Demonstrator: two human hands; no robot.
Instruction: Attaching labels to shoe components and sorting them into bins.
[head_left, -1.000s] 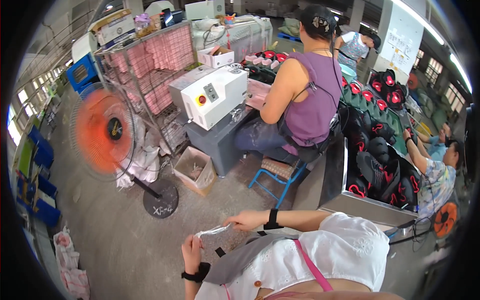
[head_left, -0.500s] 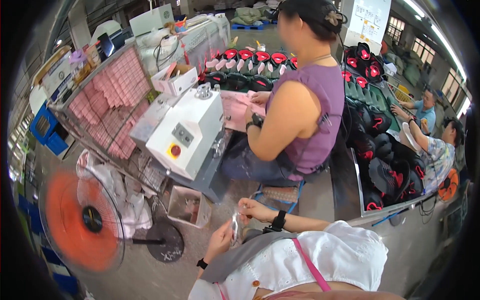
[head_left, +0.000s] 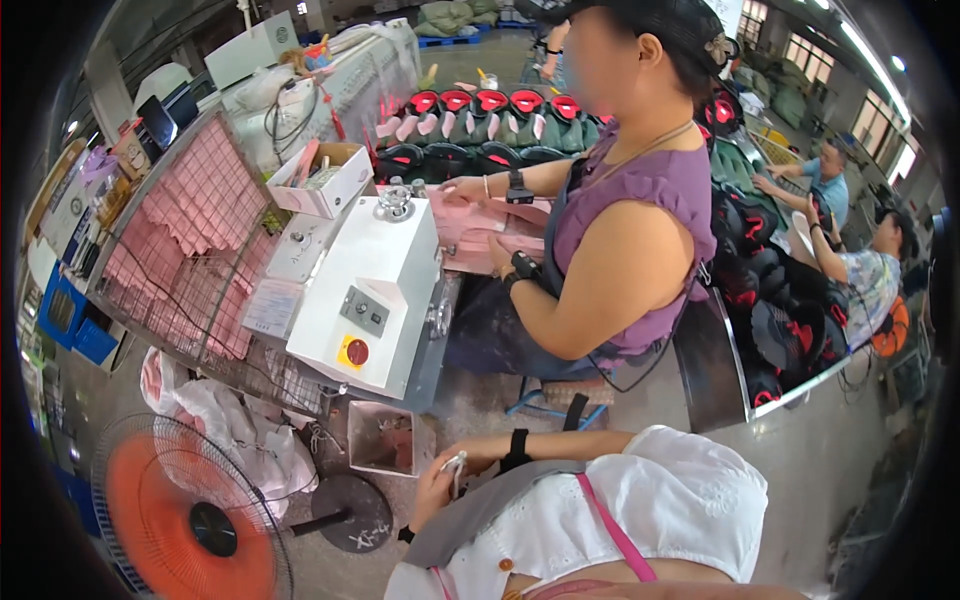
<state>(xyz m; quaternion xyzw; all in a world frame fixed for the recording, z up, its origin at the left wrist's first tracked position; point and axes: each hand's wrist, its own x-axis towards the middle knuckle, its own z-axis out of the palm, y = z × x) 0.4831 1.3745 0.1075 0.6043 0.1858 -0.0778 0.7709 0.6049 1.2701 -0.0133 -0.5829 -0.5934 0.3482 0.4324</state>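
Note:
My left hand [head_left: 431,492] is closed around a small, shiny, whitish thing [head_left: 455,466], whose kind I cannot make out. Curled close beside it is my right hand [head_left: 473,456], its fingers against the same thing and partly hidden. Both hands are together in front of my grey apron [head_left: 490,500]. Just beyond them stands an open carton [head_left: 362,457] with pink scraps in it.
An orange fan [head_left: 180,530] stands at lower left, its round base [head_left: 350,515] near my hands. Ahead, a co-worker in purple [head_left: 640,260] handles pink pieces beside a white machine [head_left: 360,300]. A wire basket [head_left: 215,300] holds pink sheets. Dark shoe parts [head_left: 790,330] fill the right-hand table.
My hands have come closer together; the right hand has moved left and in against the left. My view has shifted. The co-worker's one arm now reaches farther toward the machine.

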